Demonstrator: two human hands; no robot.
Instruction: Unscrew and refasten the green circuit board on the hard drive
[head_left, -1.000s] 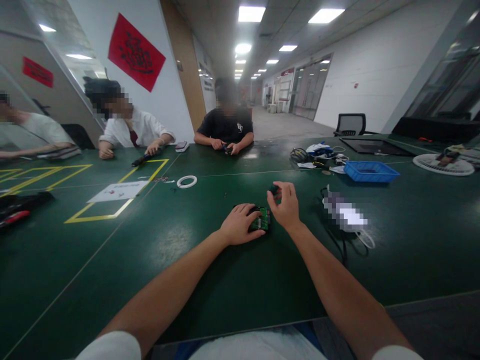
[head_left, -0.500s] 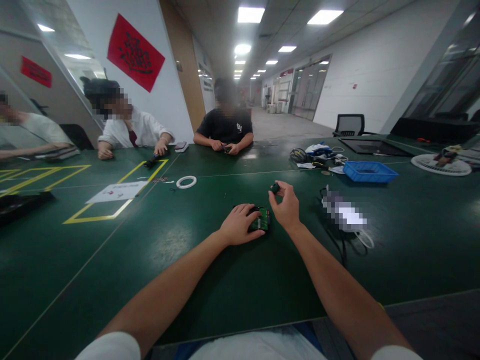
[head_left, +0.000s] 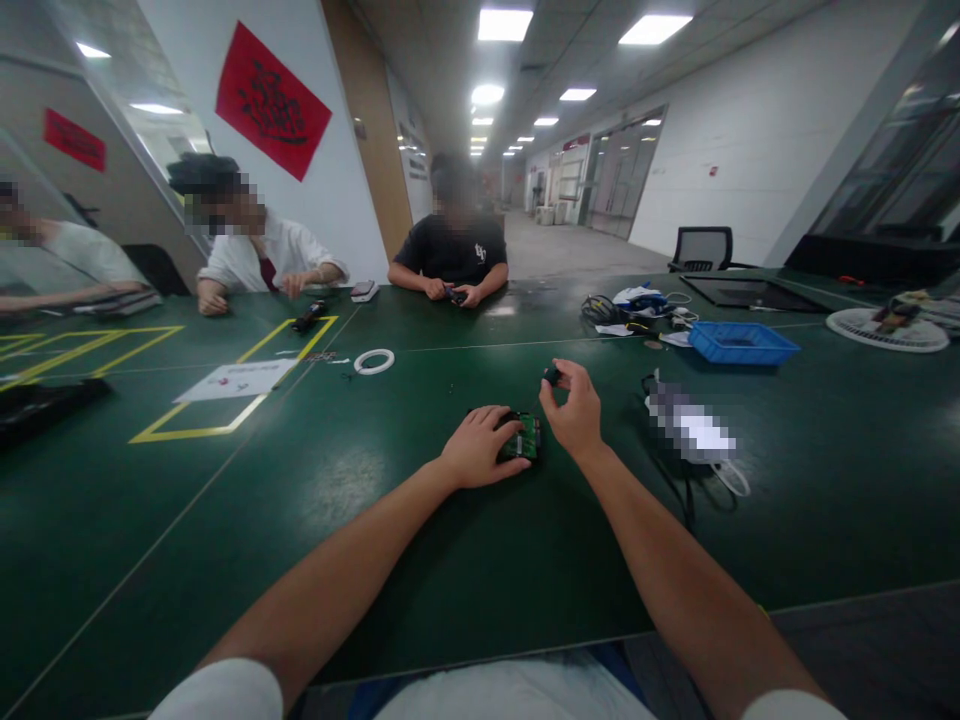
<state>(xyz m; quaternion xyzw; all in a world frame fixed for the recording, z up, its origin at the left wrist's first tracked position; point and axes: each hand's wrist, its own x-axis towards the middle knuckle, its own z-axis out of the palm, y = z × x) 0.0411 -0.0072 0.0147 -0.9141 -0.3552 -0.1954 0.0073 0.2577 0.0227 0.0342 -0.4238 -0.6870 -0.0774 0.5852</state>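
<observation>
My left hand (head_left: 480, 448) lies over a green circuit board (head_left: 529, 436) with dark edges on the table. Its fingers reach across the board's far side and the thumb lies along the near edge, so the hand grips it and covers the left part. Just right of the board, my right hand (head_left: 573, 408) is raised slightly above the table. Thumb and fingertips pinch a small dark piece (head_left: 552, 376), too small to identify. The piece is apart from the board.
To my right lie a blurred-out device (head_left: 690, 425) with cables, a blue tray (head_left: 742, 343) and a cable heap (head_left: 637, 308). Ahead left are a white ring (head_left: 373, 361), a paper sheet (head_left: 236, 381) and a black object (head_left: 308, 316). Several people sit across the green table (head_left: 420, 590).
My hands keep almost the same pose, the small piece still pinched. Across the table, the person in white has drawn a hand back from the black object. The view has shifted very slightly.
</observation>
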